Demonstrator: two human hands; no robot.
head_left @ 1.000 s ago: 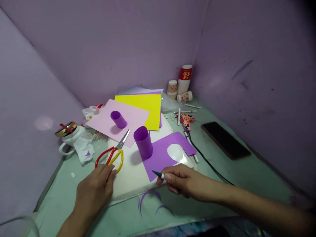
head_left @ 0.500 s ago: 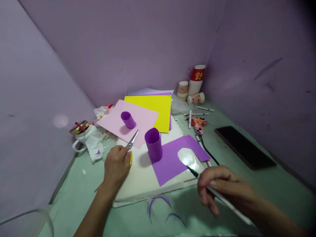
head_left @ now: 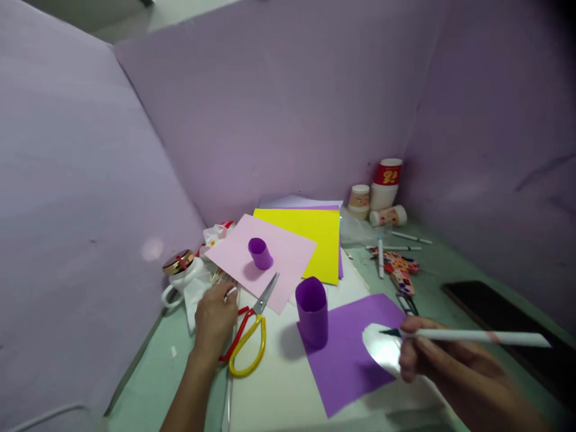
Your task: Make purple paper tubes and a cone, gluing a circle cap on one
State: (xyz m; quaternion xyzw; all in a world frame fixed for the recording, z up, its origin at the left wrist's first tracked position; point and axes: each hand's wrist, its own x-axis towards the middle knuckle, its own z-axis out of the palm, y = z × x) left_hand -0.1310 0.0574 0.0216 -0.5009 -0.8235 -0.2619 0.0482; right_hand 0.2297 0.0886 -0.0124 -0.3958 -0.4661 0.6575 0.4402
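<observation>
My right hand (head_left: 432, 360) is closed around a white pen (head_left: 477, 338). Its green tip sits over the oval hole cut in the purple sheet (head_left: 346, 354). My left hand (head_left: 215, 321) lies palm down with its fingers curled, against the red handle of the red-and-yellow scissors (head_left: 249, 339). Its fingertips are close to a bundle of thin sticks (head_left: 222, 279); what they grip is hidden. A purple paper tube (head_left: 311, 312) stands upright between my hands on the white board (head_left: 279, 390).
A smaller purple tube (head_left: 260, 253) stands on a pink sheet (head_left: 288, 255), beside a yellow sheet (head_left: 315, 237). At left is a white mug with a gold lid (head_left: 177, 273). Paper cups (head_left: 387, 186), markers (head_left: 380, 255) and a dark phone (head_left: 490, 306) are at right. Purple walls (head_left: 288, 120) enclose the table.
The view has tilted up and leftward. My left hand slid left off the scissors' handles toward the sticks. My right hand brought the pen back over the purple sheet's hole.
</observation>
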